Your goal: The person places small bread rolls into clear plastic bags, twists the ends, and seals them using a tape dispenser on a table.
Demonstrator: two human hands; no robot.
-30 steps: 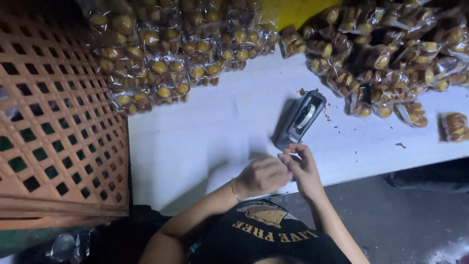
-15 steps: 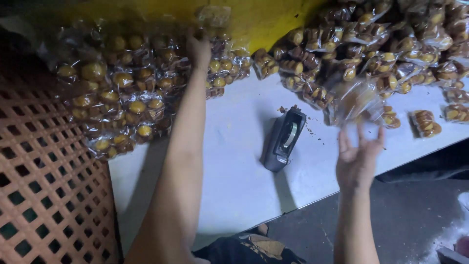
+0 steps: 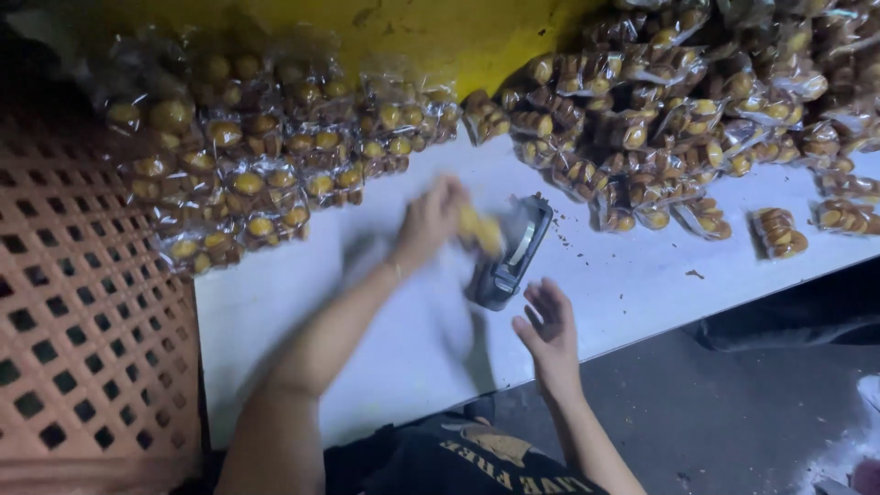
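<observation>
Cookie packet (image 3: 480,229) — gripped in left hand (image 3: 429,218), just above open, empty right hand (image 3: 547,323).

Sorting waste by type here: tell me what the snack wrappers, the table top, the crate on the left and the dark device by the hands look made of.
Snack wrappers: thin clear plastic film, glossy; crinkled glints, contents show through.
Table top: smooth matte white, possibly laminate or painted board; cannot tell which.
Crate: moulded orange-brown plastic, judging by its even grid of square holes.
Dark device: black hard plastic shell, likely, with a pale metallic-looking strip.
</observation>
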